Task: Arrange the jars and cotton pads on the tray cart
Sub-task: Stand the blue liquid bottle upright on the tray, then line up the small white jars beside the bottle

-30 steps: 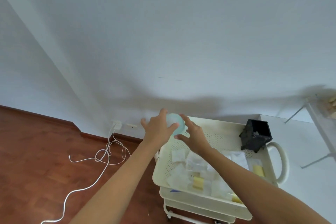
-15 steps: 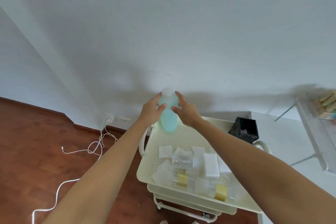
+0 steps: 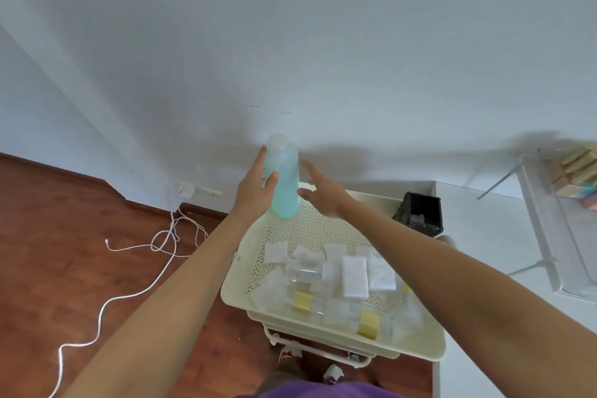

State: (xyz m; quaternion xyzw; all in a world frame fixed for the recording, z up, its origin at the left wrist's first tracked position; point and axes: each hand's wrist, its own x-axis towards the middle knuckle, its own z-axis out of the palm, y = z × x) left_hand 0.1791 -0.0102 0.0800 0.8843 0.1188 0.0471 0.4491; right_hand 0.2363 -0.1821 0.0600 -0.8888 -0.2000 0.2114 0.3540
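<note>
Two hands reach over the far corner of the cart (image 3: 433, 350). The left hand (image 3: 255, 191) is curled around the bottle (image 3: 284, 184), thumb in front; the other fingers are hidden behind it. The bottle stands upright on the top tray, pale blue, its cap blurred against the wall. The right hand (image 3: 323, 194) is spread open just beside the bottle, not touching it. Nearer on the tray lie white pads (image 3: 354, 275) and clear jars (image 3: 305, 268), overlapping and hard to separate. A black box (image 3: 420, 213) stands on the desk (image 3: 484, 236), partly behind the right arm.
</note>
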